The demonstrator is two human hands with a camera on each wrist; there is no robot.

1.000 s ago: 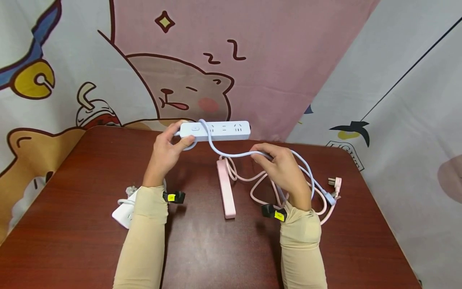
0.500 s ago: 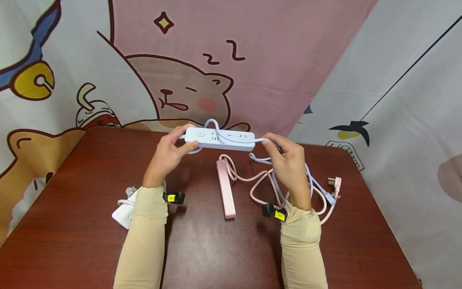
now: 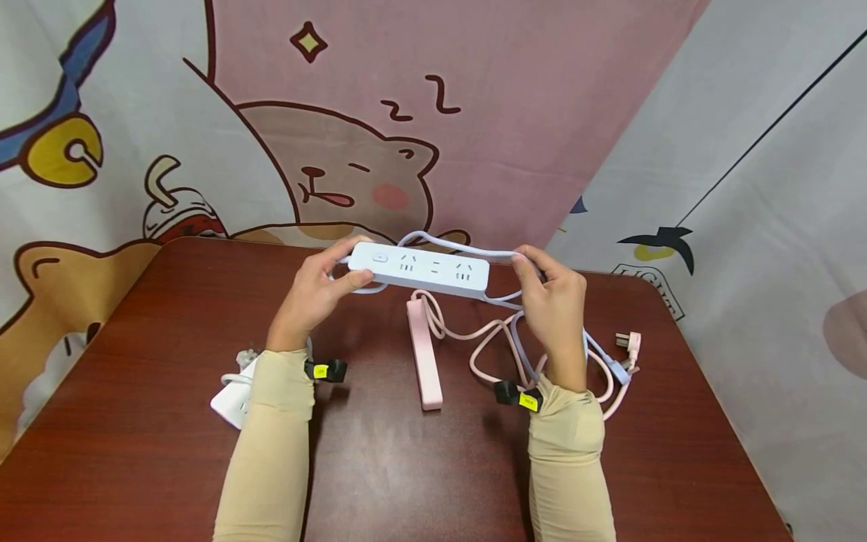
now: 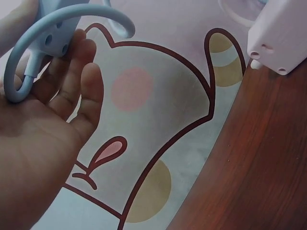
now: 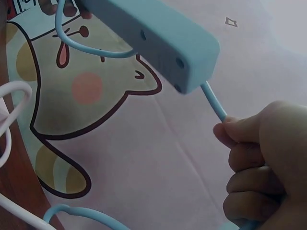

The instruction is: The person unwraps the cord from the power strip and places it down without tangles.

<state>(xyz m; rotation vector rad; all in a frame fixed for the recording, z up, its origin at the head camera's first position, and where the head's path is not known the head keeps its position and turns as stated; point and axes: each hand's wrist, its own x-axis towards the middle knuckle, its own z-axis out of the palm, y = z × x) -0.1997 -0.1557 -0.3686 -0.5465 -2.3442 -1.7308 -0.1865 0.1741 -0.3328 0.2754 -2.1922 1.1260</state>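
My left hand [image 3: 313, 290] grips the left end of a light blue power strip [image 3: 420, 269], thumb on its front edge and fingers behind. The strip is raised above the table, its sockets and switch facing up toward me. Its blue cord [image 4: 53, 17] leaves the left end, loops under, and runs behind the strip to the right. My right hand [image 3: 555, 301] pinches that cord [image 5: 214, 101] between thumb and forefinger just past the strip's right end. In the right wrist view the other fingers of the right hand [image 5: 254, 167] are curled in.
A pink power strip [image 3: 424, 355] lies on the brown table [image 3: 420, 482], its cord tangled to the right with the blue one. A pink plug [image 3: 633, 346] and a blue plug [image 3: 618, 372] lie at the right. A white power strip [image 3: 233, 403] is partly hidden by the left forearm.
The cord that crossed the strip's socket face now passes behind it. My right hand has moved right and slightly up with the cord, and the strip has shifted right and tilted toward me.
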